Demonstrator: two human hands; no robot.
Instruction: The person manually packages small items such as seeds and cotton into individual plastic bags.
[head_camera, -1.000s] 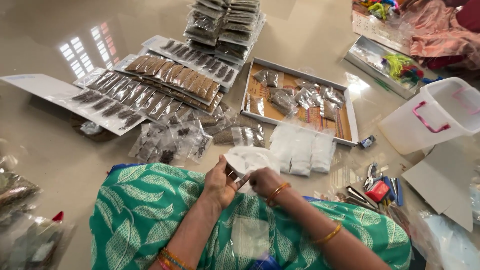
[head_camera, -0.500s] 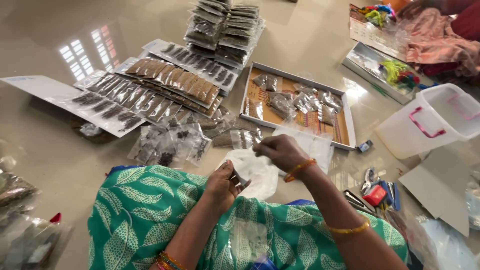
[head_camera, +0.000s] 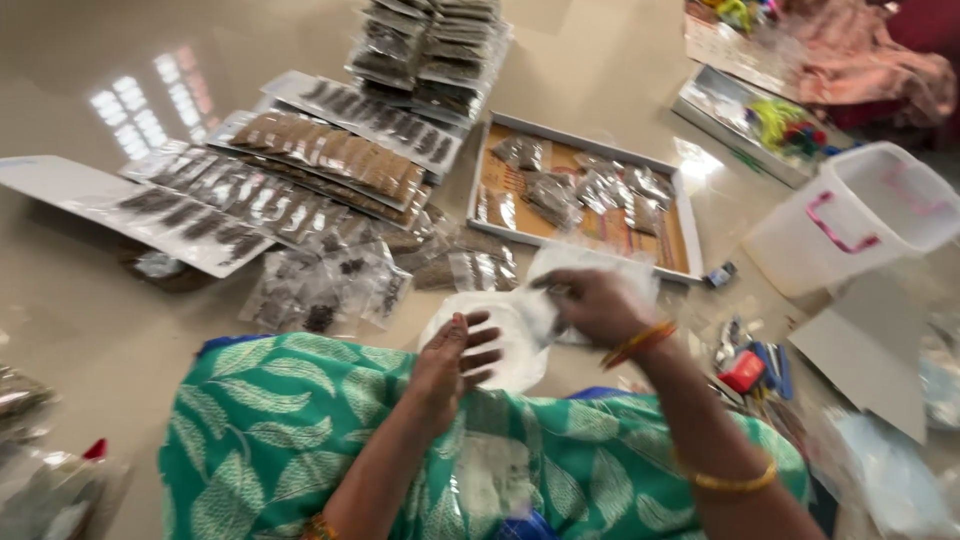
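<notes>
Down on the floor (head_camera: 620, 90), the person sits with a green leaf-patterned cloth (head_camera: 300, 440) across the lap. The right hand (head_camera: 598, 305) is clenched around the edge of a clear plastic bag (head_camera: 590, 262), lifting it just in front of the lap. The left hand (head_camera: 458, 358) is released, fingers spread and slightly curled, resting against a white paper plate (head_camera: 510, 340) that lies at the edge of the cloth, just beside the bag. Beyond the hands lies a shallow cardboard tray (head_camera: 585, 215) holding small clear packets. To its left, long sheets of packets (head_camera: 330, 150) with dark contents are fanned out, with loose packets (head_camera: 320, 285) in front of them. A white plastic tub (head_camera: 860, 215) with a pink handle stands to the right, well apart from the hands. Near it, a red-and-blue cluster of small tools (head_camera: 755, 365) is too blurred to tell.
</notes>
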